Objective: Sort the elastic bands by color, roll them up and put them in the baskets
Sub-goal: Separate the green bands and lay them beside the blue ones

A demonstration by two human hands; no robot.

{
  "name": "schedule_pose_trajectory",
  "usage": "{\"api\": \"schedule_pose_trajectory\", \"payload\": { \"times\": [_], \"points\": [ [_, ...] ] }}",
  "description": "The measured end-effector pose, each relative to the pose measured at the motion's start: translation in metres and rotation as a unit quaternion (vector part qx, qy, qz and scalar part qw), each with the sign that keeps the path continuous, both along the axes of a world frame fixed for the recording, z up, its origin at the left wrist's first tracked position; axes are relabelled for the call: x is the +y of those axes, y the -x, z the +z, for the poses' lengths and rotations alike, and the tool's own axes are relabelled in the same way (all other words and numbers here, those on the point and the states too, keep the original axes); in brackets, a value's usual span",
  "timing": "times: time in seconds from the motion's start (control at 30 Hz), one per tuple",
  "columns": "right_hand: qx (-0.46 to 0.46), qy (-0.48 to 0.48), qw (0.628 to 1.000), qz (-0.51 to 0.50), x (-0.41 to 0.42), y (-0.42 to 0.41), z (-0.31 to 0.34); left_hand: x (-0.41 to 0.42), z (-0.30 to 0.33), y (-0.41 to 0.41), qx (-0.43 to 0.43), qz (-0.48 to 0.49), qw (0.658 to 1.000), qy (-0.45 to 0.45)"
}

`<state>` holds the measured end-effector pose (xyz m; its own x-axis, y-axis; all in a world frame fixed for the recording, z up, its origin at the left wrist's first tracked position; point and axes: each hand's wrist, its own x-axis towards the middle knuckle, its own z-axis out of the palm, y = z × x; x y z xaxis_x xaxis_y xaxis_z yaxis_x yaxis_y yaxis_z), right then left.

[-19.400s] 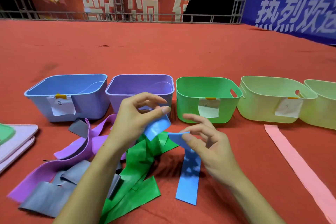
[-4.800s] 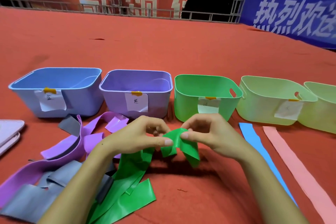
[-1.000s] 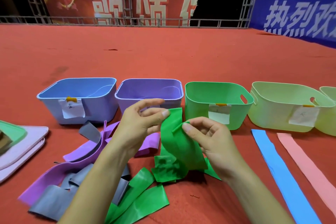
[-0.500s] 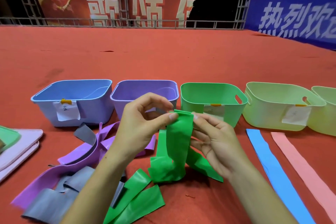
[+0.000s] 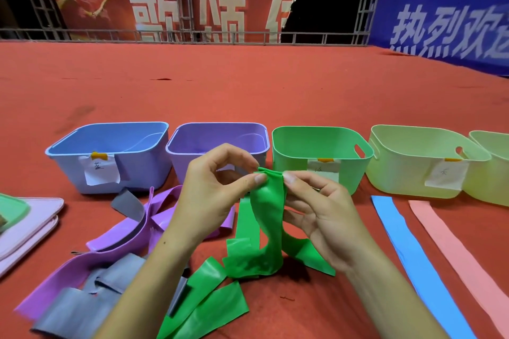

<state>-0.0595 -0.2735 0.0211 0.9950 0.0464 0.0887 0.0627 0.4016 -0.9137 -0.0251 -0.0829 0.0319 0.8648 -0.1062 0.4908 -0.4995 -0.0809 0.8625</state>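
Both hands pinch the top end of a green elastic band (image 5: 268,217), which hangs twisted down to the red cloth. My left hand (image 5: 214,192) grips it from the left, my right hand (image 5: 316,212) from the right, in front of the purple basket (image 5: 256,135) and the green basket (image 5: 347,165). More green band (image 5: 209,311) lies folded by my left forearm. Purple bands (image 5: 118,242) and grey bands (image 5: 74,311) are tangled at the left. A blue band (image 5: 407,253) and a pink band (image 5: 454,253) lie flat at the right.
A blue basket (image 5: 143,162) stands at the left of the row, two pale yellow-green baskets (image 5: 407,179) at the right; each visible front has a paper label. Pink lids (image 5: 27,226) are stacked at the left edge. Red cloth stretches back to a metal railing.
Both hands have closed together on the band's top end, bunching it narrower. The band hangs more twisted than half a second ago.
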Motion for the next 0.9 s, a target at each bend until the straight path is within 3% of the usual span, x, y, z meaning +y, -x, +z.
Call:
{"api": "schedule_pose_trajectory", "payload": {
  "times": [0.2,0.37,0.53,0.73,0.9],
  "points": [
    [-0.027,0.018,0.999,-0.010,0.001,-0.002,-0.001,-0.005,-0.002,0.000,-0.020,0.007,1.000,-0.022],
    [-0.063,0.062,0.994,-0.066,0.000,-0.005,-0.002,-0.001,0.002,0.001,-0.088,0.043,0.984,-0.147],
    [-0.105,0.094,0.984,-0.107,-0.006,-0.002,0.011,-0.008,0.018,0.003,-0.088,0.009,0.985,-0.145],
    [-0.175,0.139,0.957,-0.186,-0.018,0.006,0.030,-0.031,0.065,-0.002,-0.171,0.023,0.971,-0.164],
    [-0.192,0.218,0.937,-0.194,-0.024,0.018,0.041,-0.051,0.108,-0.003,-0.227,0.036,0.957,-0.177]
  ]
}}
